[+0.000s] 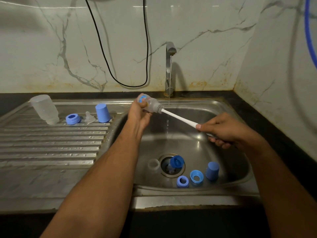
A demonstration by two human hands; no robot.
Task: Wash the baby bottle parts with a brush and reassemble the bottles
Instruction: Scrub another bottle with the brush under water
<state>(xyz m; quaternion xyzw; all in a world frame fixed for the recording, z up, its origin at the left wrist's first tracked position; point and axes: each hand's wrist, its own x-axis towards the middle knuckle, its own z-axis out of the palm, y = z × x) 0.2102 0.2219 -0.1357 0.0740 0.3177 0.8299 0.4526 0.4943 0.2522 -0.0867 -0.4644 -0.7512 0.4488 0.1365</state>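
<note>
A: Left hand point(139, 112)?
B: Gripping a clear bottle point(151, 104) over the sink point(228, 107), mouth pointing to 3 o'clock. Right hand point(221, 131) is clenching the white brush point(180, 117) handle; bristles are sitting at the bottle's mouth.
A: Water?
B: Tap point(169, 66) at 12 o'clock is running a thin stream just beside the brush head.
A: Other parts?
B: Lying in the basin at 6 o'clock: dark blue cap point(176, 161) on the drain, clear ring point(153, 164), two blue collars point(196, 176), blue cover point(212, 170). Standing on the drainboard point(51, 143) at 9 o'clock: upturned bottle point(45, 109), blue collar point(73, 119), teat point(89, 117), cover point(102, 112).
</note>
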